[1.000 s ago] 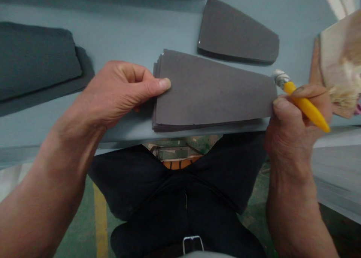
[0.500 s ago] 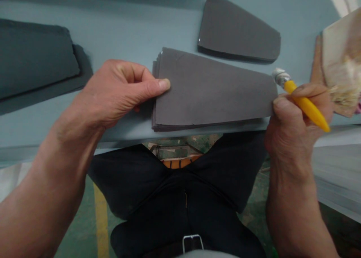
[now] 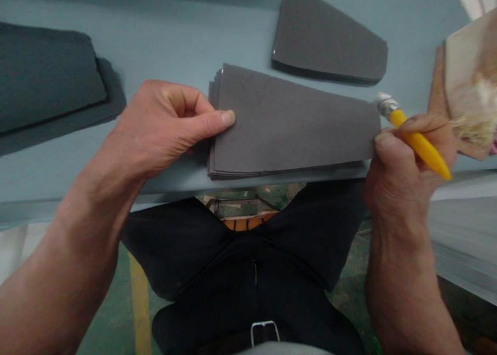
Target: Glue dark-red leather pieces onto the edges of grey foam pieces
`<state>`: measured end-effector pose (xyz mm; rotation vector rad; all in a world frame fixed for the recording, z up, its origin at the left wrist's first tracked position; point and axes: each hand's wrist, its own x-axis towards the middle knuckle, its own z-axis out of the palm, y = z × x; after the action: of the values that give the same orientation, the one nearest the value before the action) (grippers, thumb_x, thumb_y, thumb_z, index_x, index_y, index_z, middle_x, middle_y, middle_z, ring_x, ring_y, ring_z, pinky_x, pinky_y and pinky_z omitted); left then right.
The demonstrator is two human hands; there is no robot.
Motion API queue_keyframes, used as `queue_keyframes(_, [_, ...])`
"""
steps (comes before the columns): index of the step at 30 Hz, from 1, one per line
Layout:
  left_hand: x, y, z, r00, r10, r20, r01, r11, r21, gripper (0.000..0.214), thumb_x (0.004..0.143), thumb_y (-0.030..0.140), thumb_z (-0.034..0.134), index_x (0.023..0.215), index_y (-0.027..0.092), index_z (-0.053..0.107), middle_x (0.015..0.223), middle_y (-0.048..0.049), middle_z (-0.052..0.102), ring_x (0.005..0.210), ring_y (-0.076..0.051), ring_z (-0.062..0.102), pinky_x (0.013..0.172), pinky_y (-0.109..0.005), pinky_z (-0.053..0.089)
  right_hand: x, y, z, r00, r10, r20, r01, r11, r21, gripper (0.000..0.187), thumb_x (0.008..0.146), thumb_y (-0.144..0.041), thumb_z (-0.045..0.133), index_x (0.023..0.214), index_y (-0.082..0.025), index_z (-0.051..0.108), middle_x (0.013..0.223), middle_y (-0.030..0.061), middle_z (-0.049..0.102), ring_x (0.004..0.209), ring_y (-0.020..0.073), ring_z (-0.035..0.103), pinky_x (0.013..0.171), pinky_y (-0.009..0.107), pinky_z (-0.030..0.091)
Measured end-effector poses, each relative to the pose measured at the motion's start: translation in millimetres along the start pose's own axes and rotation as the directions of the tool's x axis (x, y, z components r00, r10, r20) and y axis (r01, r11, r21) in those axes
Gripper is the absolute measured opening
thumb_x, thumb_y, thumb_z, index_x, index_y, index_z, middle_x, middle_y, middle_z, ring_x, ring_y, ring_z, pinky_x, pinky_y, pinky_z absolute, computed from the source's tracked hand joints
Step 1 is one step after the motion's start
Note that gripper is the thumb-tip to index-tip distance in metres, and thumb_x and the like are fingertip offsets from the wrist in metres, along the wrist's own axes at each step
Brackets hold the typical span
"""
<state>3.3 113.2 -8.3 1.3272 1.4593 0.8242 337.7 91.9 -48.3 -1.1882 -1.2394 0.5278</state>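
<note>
A stack of grey tapered sheets (image 3: pixel 291 124) lies on the pale blue table (image 3: pixel 186 49) near its front edge. My left hand (image 3: pixel 166 124) pinches the stack's left end, thumb on top and fingers curled beneath. My right hand (image 3: pixel 407 161) is closed round a yellow-handled tool (image 3: pixel 417 144) with a metal ferrule and whitish tip, and its thumb presses the stack's right end.
A second grey stack (image 3: pixel 330 42) lies behind. Dark grey fabric pieces (image 3: pixel 46 88) sit at the left. A tan board with pale fibrous stuff (image 3: pixel 469 91) is at the right. The table's front edge runs just below the stack, above my dark trousers.
Almost nothing has moved; both hands keep their hold, and the view has shifted slightly.
</note>
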Motion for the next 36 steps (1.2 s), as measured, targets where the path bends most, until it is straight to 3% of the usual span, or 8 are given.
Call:
queue_keyframes(9, [-2,1,1.0,1.0,0.01,-0.029,-0.009,0.998,0.056,0.038,0.077,0.039,0.089,0.061,0.014,0.066,0.052,0.0045,0.05,0.048,-0.003,0.039,0.042,-0.014,0.021,-1,-1,1,1.0,0.011,0.004,-0.011,0.996,-0.084,0.032,0.067,-0.035,0.081,0.08,-0.025,0.053,0.077,-0.0048,0.05,0.062,0.0108,0.048,0.061,0.027,0.034])
queue_keyframes(21, [-6,4,4.8,0.996,0.077,-0.041,-0.073,0.993,0.098,0.033,0.079,0.029,0.087,0.059,0.013,0.065,0.052,0.0043,0.05,0.05,-0.003,0.037,0.042,-0.015,0.021,-2,0,0,1.0,-0.003,0.02,0.003,1.0,0.027,0.023,0.065,-0.017,0.077,0.082,-0.023,0.062,0.075,-0.0054,0.054,0.063,0.0101,0.047,0.06,0.026,0.032])
queue_keyframes(30, [-9,3,4.0,0.984,0.172,-0.052,-0.156,0.963,0.219,0.036,0.078,0.042,0.082,0.06,0.015,0.066,0.053,0.0058,0.051,0.05,-0.003,0.038,0.044,-0.017,0.022,-7,-4,-1,0.998,-0.029,0.058,0.032,0.998,-0.056,0.024,0.075,-0.016,0.078,0.093,-0.023,0.064,0.075,-0.0055,0.058,0.063,0.0104,0.052,0.059,0.024,0.041])
queue_keyframes(36, [-12,3,4.8,0.979,0.154,-0.136,-0.102,0.938,0.331,0.042,0.079,0.053,0.079,0.065,0.015,0.068,0.052,0.0078,0.052,0.049,-0.003,0.038,0.048,-0.017,0.022,-9,-9,-1,0.997,0.008,0.076,0.003,0.99,-0.138,0.017,0.083,-0.025,0.077,0.092,-0.026,0.062,0.078,-0.0063,0.062,0.066,0.0112,0.055,0.067,0.028,0.047])
